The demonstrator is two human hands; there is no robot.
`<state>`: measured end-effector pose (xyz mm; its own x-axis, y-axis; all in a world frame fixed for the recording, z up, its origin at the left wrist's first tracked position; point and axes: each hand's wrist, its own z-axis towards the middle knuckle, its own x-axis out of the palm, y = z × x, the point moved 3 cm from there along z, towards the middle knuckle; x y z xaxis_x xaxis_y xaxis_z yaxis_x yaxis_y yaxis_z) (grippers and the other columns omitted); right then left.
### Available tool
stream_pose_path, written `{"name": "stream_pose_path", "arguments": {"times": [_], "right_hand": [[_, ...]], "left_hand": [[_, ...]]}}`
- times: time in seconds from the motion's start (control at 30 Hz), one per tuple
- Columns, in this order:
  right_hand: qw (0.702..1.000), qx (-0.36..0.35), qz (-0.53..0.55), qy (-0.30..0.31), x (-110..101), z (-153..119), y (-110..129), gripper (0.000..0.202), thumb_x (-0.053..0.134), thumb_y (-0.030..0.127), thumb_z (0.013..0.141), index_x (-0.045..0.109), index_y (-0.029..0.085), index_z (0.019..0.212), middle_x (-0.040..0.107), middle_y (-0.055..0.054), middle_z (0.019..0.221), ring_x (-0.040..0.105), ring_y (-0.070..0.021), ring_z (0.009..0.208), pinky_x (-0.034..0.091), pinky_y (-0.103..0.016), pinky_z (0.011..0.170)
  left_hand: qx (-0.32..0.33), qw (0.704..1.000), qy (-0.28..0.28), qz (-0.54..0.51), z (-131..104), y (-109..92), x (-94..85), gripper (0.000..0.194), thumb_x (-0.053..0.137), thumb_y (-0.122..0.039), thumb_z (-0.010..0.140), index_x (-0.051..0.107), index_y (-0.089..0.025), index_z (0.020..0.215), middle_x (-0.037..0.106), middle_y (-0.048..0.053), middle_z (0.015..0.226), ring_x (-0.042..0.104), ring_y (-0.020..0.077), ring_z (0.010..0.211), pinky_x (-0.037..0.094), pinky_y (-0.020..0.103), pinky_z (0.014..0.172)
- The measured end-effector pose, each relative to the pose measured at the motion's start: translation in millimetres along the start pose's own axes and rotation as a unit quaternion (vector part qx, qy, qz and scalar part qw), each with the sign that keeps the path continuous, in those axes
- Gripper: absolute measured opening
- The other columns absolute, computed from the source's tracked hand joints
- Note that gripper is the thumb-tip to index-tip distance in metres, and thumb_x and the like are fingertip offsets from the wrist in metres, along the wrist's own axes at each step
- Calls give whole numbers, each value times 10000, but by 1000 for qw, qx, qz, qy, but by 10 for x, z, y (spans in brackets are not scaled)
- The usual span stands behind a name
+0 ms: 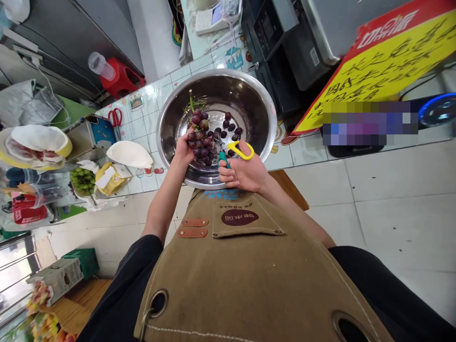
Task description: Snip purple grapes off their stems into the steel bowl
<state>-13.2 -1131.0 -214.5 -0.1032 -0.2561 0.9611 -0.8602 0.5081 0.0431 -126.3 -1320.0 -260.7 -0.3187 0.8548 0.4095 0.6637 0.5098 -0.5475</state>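
A bunch of dark red grapes (200, 137) hangs over a large steel bowl (255, 90), its green stem pointing up. My left hand (184, 148) is closed on the left side of the bunch. My right hand (244, 170) holds scissors with one yellow and one green handle (245, 155), fingers through the loops. Their blades reach to the right side of the bunch, partly lost among the grapes. Several loose dark grapes (231, 127) lie at the bottom of the bowl.
Red-handled scissors (115, 117), a white foam tray (130, 154) and green grapes (83, 180) are left of the bowl. A red stool (123, 80) stands beyond. A black machine (272, 38) and a yellow sign (374, 66) are at the right.
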Motion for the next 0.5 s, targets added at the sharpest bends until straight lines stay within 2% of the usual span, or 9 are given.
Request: {"name": "stream_pose_path", "arguments": {"times": [0.1,0.27,0.33,0.4,0.5], "right_hand": [[1000,2,-19,-4,2,7,16,805,400,967,931,571,182,877,442,38,622,416,-110,552,354,-199,449],[999,21,-44,21,-33,18,31,785,329,953,958,540,204,856,386,59,579,358,-104,492,319,-197,409],[998,19,-60,27,-49,19,31,772,361,943,963,553,202,865,373,65,573,341,-101,481,308,-201,399],[997,13,-78,28,-50,12,20,757,408,931,963,566,196,872,366,69,575,328,-97,479,298,-205,394],[994,-1,-110,13,-44,-13,-6,737,440,919,967,562,198,875,371,67,579,309,-85,482,286,-200,397]], "left_hand": [[7,1000,17,12,14,-4,-34,256,549,-287,1045,749,-189,919,629,-23,572,605,146,469,622,297,629],[7,999,14,36,10,31,-108,360,541,-353,1064,742,-201,806,644,-9,595,687,171,575,652,330,716],[6,999,12,38,3,30,-113,355,549,-371,1056,757,-197,828,673,4,622,741,189,669,664,342,789],[1,999,16,43,-14,17,-92,349,549,-392,1049,784,-185,894,751,41,731,801,226,855,668,364,892],[10,998,21,56,-55,-31,-37,358,532,-392,1050,807,-179,964,812,79,893,800,274,1120,648,403,1020]]}}
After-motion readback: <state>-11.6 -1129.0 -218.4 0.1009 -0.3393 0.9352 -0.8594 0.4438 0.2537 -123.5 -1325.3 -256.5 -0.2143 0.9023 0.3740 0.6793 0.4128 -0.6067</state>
